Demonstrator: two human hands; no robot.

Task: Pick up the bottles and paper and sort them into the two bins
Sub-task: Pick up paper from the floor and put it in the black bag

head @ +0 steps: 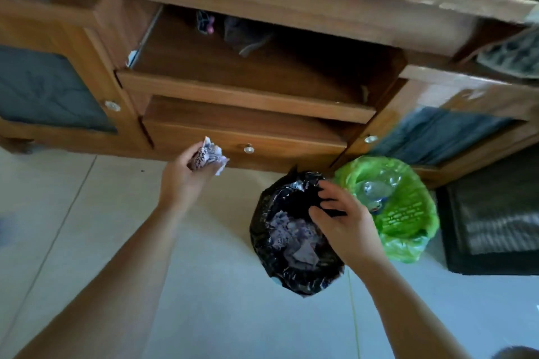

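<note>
My left hand [186, 175] is closed around a crumpled ball of printed paper [208, 154], held in the air to the left of the bins, in front of a drawer. My right hand [341, 218] pinches the rim of the black liner of the black bin [268, 242], at its right side. Several crumpled papers [294, 237] lie inside that bin. Touching it on the right stands the green-lined bin [414, 213], which holds clear plastic bottles [376, 189].
A wooden cabinet [248, 102] with open shelves and a knobbed drawer [248, 148] rises right behind the bins. A dark crate-like object [493, 227] sits on the floor at the right. Pale floor tiles [87, 213] stretch to the left and toward me.
</note>
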